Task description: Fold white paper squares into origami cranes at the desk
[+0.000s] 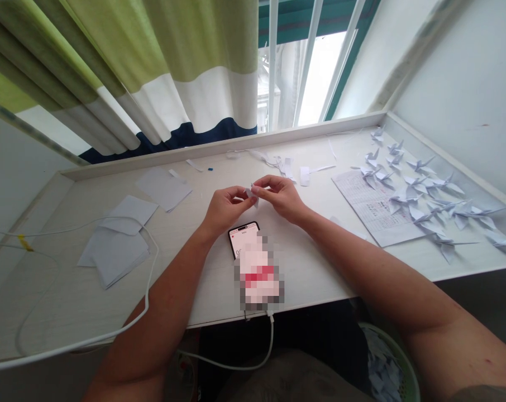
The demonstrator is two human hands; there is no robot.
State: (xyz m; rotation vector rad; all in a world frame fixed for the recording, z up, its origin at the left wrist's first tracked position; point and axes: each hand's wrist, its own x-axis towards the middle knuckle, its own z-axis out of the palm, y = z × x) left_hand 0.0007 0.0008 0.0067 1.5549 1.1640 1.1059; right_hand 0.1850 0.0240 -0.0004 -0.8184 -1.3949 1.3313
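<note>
White paper, a small folded piece [251,194], sits at the middle of the head view, pinched between both hands above the counter [68,290]. The left grip [227,207] and right grip [278,196] are clenched on it from either side, with the fingertips [258,187] meeting close around the paper. Holding so small a piece right at its folds, with the wrists low and the fingertips doing the work, looks the steadiest way to keep its edges aligned. Just below the grips lies a phone [243,240], partly blurred out, with a white cable [273,340] running from its base over the counter's edge. Left of the grips are stacked white paper squares [117,251], and a loose square [164,188] lies farther out. Beyond them are paper trimmings [284,166]. To the right, paper cranes [418,164] are spread across and around a printed sheet [372,209]. Below and right of the grips, under the counter, a green basket [397,357] holds a heap of white folded paper [381,368], its separate pieces hard to tell apart.
</note>
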